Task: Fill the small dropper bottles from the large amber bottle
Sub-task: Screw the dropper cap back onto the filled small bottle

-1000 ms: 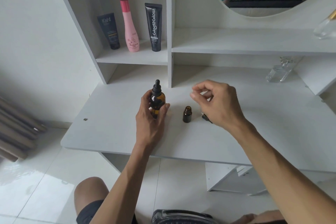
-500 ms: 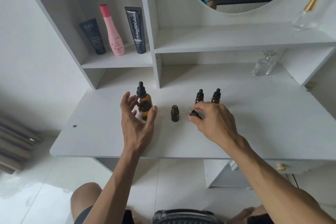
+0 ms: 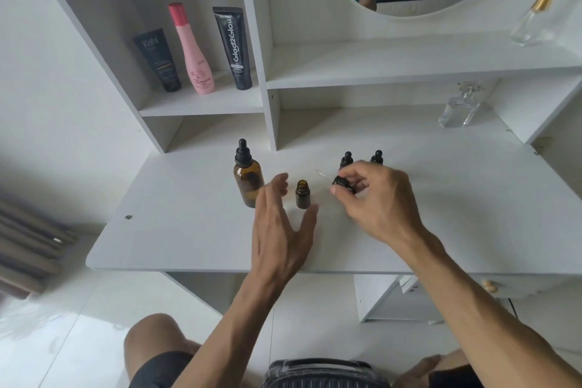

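The large amber bottle (image 3: 248,181) stands capped with its black dropper on the white desk (image 3: 441,198). To its right stands a small amber bottle (image 3: 302,195) with its mouth uncovered. My left hand (image 3: 282,230) hovers open between and in front of these two, touching neither. My right hand (image 3: 374,198) pinches a small black dropper cap (image 3: 341,183), whose glass pipette (image 3: 322,173) points left. Two capped small dropper bottles (image 3: 346,161) (image 3: 376,157) stand just behind that hand, partly hidden.
On the left shelf stand a dark tube (image 3: 159,60), a pink bottle (image 3: 192,50) and a black tube (image 3: 234,47). A clear glass bottle (image 3: 459,109) sits at the desk's back right, another (image 3: 532,23) on the upper shelf. My knees are below the desk edge.
My left hand let go of the large amber bottle and moved right toward the uncapped small bottle. My right hand picked the dropper cap up off the desk.
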`<move>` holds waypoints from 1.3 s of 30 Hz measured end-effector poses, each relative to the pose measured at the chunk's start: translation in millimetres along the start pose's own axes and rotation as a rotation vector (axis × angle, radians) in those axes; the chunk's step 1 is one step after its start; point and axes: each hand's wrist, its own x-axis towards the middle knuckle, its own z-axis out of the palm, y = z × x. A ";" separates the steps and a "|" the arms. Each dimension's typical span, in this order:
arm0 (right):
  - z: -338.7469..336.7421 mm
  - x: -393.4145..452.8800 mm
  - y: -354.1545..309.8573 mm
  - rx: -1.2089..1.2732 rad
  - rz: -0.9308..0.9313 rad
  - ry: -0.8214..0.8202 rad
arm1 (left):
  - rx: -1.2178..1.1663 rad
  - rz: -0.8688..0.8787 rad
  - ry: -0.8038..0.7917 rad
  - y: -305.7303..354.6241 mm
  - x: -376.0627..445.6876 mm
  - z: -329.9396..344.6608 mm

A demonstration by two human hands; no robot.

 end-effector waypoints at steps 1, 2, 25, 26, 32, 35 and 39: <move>-4.2 2.7 -3.6 0.058 -0.032 -0.007 | 0.000 -0.053 -0.060 0.9 2.7 2.5; -8.9 5.9 -7.6 0.102 -0.062 -0.019 | 0.004 -0.093 -0.098 2.3 6.1 4.5; 3.5 48.1 -40.1 -0.056 -0.151 -0.437 | 0.006 -0.126 -0.145 -4.9 24.6 14.5; 5.6 47.3 -38.2 -0.047 -0.139 -0.444 | 0.004 -0.122 -0.146 -5.1 24.8 14.4; 12.5 42.0 -30.8 -0.041 -0.133 -0.441 | -0.020 -0.122 -0.140 -7.3 24.0 15.4; 9.6 38.3 -30.4 -0.033 -0.140 -0.453 | -0.016 -0.126 -0.144 -6.8 23.5 14.5; 12.2 39.0 -27.0 -0.012 -0.199 -0.456 | -0.017 -0.133 -0.144 -3.2 24.2 13.0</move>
